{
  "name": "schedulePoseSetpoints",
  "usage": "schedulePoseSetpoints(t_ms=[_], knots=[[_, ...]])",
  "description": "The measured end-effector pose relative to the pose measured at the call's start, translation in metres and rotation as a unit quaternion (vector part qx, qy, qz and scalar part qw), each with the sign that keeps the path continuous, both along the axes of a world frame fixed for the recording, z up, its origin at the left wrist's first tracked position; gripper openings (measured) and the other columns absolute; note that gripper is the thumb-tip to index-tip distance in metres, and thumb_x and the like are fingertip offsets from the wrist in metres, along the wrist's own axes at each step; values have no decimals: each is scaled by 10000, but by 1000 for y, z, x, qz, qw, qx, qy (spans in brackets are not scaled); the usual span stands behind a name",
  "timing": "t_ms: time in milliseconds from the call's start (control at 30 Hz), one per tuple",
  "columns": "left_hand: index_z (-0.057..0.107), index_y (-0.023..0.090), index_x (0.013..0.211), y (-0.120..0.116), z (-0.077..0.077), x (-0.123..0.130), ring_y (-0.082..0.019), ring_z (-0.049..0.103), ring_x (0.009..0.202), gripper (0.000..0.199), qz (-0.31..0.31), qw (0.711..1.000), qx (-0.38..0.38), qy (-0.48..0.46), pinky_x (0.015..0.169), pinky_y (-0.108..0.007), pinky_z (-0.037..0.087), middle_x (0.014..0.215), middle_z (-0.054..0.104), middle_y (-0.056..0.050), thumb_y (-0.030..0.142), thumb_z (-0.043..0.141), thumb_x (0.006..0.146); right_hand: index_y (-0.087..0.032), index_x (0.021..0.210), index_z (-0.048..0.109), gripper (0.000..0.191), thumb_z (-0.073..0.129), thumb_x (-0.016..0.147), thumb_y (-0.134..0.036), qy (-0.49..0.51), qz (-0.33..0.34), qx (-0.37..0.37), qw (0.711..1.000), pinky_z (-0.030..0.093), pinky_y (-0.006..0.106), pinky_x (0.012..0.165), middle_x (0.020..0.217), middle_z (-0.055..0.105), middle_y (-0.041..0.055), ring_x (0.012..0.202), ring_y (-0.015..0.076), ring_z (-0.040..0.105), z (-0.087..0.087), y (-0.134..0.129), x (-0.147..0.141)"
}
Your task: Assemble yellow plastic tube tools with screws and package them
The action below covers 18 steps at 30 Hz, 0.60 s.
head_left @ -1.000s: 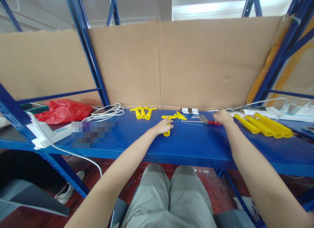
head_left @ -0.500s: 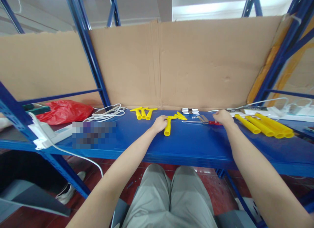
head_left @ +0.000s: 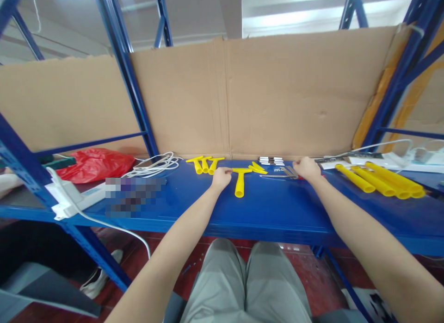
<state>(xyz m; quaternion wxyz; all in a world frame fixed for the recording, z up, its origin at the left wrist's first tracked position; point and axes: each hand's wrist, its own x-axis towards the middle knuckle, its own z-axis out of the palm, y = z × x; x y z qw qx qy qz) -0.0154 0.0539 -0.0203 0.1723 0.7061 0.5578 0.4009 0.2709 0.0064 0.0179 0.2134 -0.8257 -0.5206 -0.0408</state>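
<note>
My left hand [head_left: 221,178] is closed at the left end of a yellow T-shaped handle [head_left: 239,186], which lies on the blue shelf; its fingertips are too small to make out. My right hand [head_left: 307,168] is closed around the red handle of a screwdriver [head_left: 274,176], whose thin shaft points left. Between the hands lie small yellow pieces [head_left: 257,168], metal strips [head_left: 289,171] and a stack of white-and-black items [head_left: 271,161]. Three more yellow T-shaped handles [head_left: 205,164] are at the back, left of my left hand.
Several yellow tubes [head_left: 381,180] lie at the right. At the left are a red plastic bag [head_left: 99,165], coiled white cable [head_left: 156,165] and a white power strip [head_left: 90,193]. Cardboard [head_left: 294,96] stands behind the shelf. Another person's shoe [head_left: 99,279] shows below left.
My left hand has shifted left, from the yellow handle's head to its left end, uncovering the crossbar. My right hand has moved slightly left along the screwdriver. The view has tilted a little.
</note>
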Motion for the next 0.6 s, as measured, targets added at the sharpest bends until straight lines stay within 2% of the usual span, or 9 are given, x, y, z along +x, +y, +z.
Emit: schedulePoseSetpoints(t_ms=[133,267,467,600], knots=[[758,147,935,3,-2,2,-198,659,1017,307,9,1000,-2,5,969,-270,470,956,738,-62,31,518,782,-117,1038,695,357,413,871,-260,-46,26,-14,999,486,346,839,1073,675,208,1072,297,620,0,18,-9],[765,150,904,8,-5,3,-197,672,984,319,3,1000,0,-15,942,-266,492,904,743,-59,16,512,763,-72,1150,628,388,410,883,-250,-81,38,-24,996,473,370,865,1092,656,238,1095,302,606,4,35,-20],[766,139,886,8,-8,2,-203,674,976,296,-2,999,15,-31,936,-270,492,915,739,-76,15,527,762,-51,1269,518,485,453,894,-351,-68,26,-10,997,440,417,925,1207,583,257,1199,313,521,5,57,-33],[764,108,896,6,-6,3,-208,674,976,291,-10,999,18,-41,960,-283,477,927,736,-102,12,525,763,-59,1264,525,508,504,868,-376,-29,7,-24,999,433,442,930,1215,574,252,1196,317,518,1,74,-34]])
